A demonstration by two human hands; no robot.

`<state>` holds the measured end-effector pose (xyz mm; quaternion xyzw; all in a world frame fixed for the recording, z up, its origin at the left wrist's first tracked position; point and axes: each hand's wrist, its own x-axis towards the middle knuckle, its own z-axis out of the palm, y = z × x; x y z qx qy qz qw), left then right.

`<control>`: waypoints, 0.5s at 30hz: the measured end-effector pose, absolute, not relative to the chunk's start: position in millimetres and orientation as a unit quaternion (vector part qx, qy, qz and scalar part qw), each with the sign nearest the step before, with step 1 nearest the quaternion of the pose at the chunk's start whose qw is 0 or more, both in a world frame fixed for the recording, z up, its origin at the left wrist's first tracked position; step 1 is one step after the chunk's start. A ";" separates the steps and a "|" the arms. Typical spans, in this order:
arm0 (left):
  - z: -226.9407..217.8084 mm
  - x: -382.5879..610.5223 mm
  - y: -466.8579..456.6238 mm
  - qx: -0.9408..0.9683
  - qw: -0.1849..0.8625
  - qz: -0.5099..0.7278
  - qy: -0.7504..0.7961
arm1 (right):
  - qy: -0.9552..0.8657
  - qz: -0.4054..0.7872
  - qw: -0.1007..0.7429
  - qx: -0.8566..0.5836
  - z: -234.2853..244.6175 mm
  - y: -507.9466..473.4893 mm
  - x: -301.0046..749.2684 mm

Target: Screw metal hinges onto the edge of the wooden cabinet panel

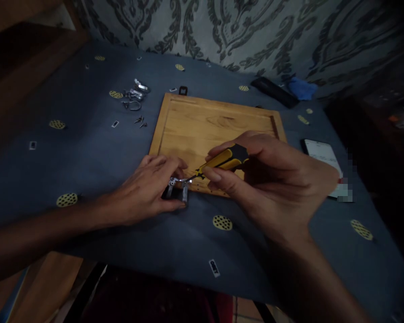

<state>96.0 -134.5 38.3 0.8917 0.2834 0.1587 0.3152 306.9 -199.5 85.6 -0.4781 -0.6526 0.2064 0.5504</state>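
Note:
My left hand (148,188) pinches a small metal fitting (177,190) against the near left corner of a wooden board (195,125). My right hand (265,179) is closed round a yellow and black screwdriver (222,160). The screwdriver's tip meets the top of the fitting. The board lies flat on a blue-grey patterned cloth (87,152) that covers the table.
Several loose metal parts and screws (134,96) lie at the back left of the cloth. A phone with a lit screen (323,158) rests right of the board. A dark flat object (274,92) and a blue cloth (301,89) sit by the patterned wall.

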 end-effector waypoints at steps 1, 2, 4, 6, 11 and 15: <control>37.9 95.9 -134.5 0.892 0.315 0.159 0.283 | -0.654 0.201 0.552 -0.477 85.1 -199.3 306.8; 37.5 95.7 -134.4 0.892 0.314 0.161 0.282 | -0.655 0.194 0.554 -0.476 84.7 -199.1 306.5; 36.9 95.5 -134.3 0.893 0.311 0.162 0.282 | -0.655 0.182 0.558 -0.476 84.0 -198.6 305.3; 36.7 95.3 -134.1 0.894 0.308 0.159 0.283 | -0.650 0.176 0.564 -0.478 83.3 -197.7 303.6; 36.7 95.2 -133.7 0.899 0.298 0.161 0.278 | -0.636 0.158 0.592 -0.468 80.6 -196.0 299.7; 36.0 95.3 -133.8 0.897 0.301 0.162 0.280 | -0.632 0.150 0.599 -0.469 76.7 -196.5 297.8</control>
